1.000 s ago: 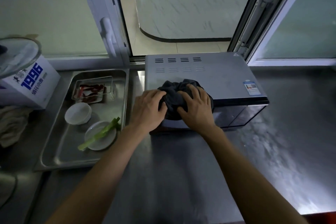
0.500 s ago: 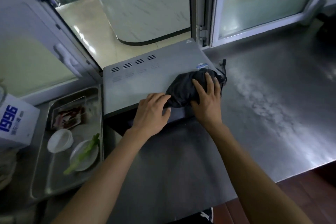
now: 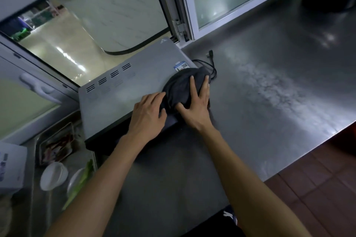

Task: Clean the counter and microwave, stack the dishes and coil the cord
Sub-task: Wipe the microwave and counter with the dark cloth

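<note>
Head view: a steel counter (image 3: 269, 121) is seen from above, with a microwave (image 3: 123, 98) set at its back edge below the window.
Cloth: a dark bunched cloth (image 3: 183, 86) is laid on the top of the microwave, at its front right corner.
Right hand (image 3: 196, 106): it is pressed flat on the cloth with the fingers spread and nearly straight; nothing is gripped.
Left hand (image 3: 148, 113): it is laid on the microwave top at the front edge, just left of the cloth, with the fingertips touching the cloth; the fingers are only slightly bent and nothing is clutched.
Cord: a black cord (image 3: 211, 63) is lying loose on the counter, just beside the right side of the microwave, with its plug pointed toward the window.
Dishes: a white bowl (image 3: 54, 176) and a plate (image 3: 74, 183) with a green stalk (image 3: 81, 184) are held in a metal tray (image 3: 33, 188) at the left end of the counter.
Box: a white box (image 3: 11, 167) is seen at the left edge, beside the tray.
</note>
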Demonstrator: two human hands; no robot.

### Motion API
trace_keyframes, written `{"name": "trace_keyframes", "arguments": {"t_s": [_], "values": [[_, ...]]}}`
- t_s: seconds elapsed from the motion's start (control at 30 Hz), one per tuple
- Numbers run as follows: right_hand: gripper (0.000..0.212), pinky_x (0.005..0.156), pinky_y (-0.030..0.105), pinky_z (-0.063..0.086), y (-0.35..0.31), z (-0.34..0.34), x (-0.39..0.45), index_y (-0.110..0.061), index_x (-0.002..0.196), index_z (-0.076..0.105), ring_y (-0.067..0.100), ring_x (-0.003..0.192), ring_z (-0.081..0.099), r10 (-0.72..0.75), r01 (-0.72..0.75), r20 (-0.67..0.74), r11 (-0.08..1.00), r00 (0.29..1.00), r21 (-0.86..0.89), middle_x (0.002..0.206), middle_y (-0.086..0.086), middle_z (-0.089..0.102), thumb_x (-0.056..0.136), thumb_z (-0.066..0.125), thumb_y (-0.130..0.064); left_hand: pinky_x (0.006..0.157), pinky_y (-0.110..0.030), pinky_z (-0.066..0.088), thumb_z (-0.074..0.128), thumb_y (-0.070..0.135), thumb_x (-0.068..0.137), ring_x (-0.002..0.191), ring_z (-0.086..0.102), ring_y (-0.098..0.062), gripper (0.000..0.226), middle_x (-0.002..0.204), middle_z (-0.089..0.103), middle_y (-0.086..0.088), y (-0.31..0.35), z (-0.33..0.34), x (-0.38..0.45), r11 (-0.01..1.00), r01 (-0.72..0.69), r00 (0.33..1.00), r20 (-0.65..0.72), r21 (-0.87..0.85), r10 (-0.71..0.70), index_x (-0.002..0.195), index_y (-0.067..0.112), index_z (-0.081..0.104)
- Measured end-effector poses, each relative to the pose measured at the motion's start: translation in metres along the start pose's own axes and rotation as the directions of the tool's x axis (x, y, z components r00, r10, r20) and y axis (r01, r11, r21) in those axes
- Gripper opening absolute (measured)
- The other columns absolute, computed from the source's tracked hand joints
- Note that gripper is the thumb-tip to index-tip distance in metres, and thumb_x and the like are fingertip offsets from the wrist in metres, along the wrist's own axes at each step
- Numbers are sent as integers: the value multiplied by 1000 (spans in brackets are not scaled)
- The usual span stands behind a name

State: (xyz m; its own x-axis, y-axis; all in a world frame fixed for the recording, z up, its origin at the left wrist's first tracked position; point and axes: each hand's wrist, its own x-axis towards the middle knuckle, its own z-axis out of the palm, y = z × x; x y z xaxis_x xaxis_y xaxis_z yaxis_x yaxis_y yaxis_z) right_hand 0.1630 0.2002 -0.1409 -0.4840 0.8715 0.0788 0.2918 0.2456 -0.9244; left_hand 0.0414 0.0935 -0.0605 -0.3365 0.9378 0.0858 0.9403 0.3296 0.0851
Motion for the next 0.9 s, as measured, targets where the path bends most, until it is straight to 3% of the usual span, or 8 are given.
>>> {"name": "trace_keyframes", "arguments": {"t_s": [0.2, 0.53, 0.73, 0.9], "values": [[87, 119, 48, 9, -14, 31, -10, -42, 156, 4, 16, 150, -22, 89, -73, -75, 978, 993, 194, 161, -9, -29, 88, 58, -44, 104, -47, 40, 59, 24, 93, 134, 42, -21, 55, 145, 48, -1, -30, -1, -19, 1000, -7, 1000, -29, -3, 7, 145, 17, 42], [79, 122, 51, 12, -61, 132, -38, -38, 154, 21, 20, 152, -11, 197, -72, -380, 945, 904, 320, 164, -3, -16, 85, 58, -29, 95, -49, 45, 62, 21, 90, 125, 46, -22, 43, 137, 51, 2, -141, -12, -76, 998, -66, 996, -66, 1, 66, 132, 18, 53], [78, 120, 45, 13, -83, 193, -67, -36, 154, 23, 21, 152, -5, 210, -51, -437, 936, 875, 348, 165, -3, -10, 81, 51, -35, 100, -49, 45, 58, 22, 93, 126, 47, -21, 41, 136, 53, -1, -195, -12, -98, 987, -153, 984, -95, -46, 148, 133, 15, 55], [79, 119, 37, 11, -97, 235, -95, -36, 154, 22, 17, 152, -4, 229, -51, -427, 920, 875, 389, 165, -5, -7, 79, 48, -38, 104, -47, 44, 39, 31, 102, 126, 49, -18, 40, 134, 58, -2, -221, -16, -111, 969, -152, 983, -130, -196, 127, 131, 13, 60]]}}
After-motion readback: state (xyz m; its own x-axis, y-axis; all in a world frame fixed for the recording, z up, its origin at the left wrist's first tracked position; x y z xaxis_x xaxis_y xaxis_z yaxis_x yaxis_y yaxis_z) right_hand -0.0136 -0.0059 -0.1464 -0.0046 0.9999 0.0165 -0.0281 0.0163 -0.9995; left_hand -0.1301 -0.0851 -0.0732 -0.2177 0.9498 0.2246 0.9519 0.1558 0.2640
